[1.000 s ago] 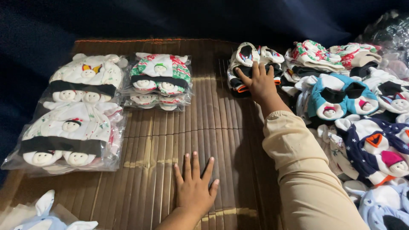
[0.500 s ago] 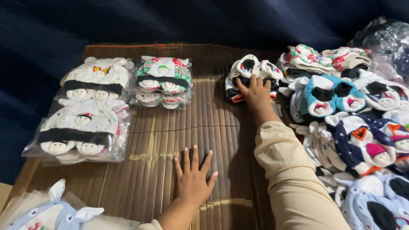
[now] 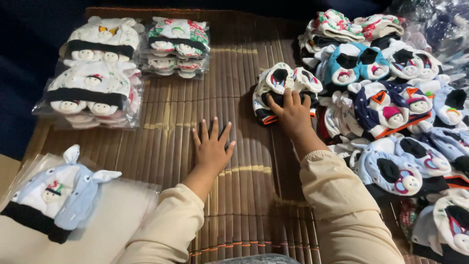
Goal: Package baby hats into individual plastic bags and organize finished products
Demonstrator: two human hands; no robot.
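My left hand lies flat on the brown bamboo mat, fingers spread, holding nothing. My right hand rests on a small stack of white and black baby booties at the mat's right side, fingers curled over its near edge. Both arms wear cream sleeves. A large heap of colourful baby booties with animal faces spreads just right of that stack.
Two clear-wrapped packs of white booties and a wrapped pack of green and red booties sit at the mat's far left. A light blue bootie pair lies on a clear bag at the near left. Dark cloth surrounds the mat.
My right hand has drawn the white and black bootie stack nearer along the mat, away from the heap. My left hand stays flat. The view has tipped down, showing the light blue pair.
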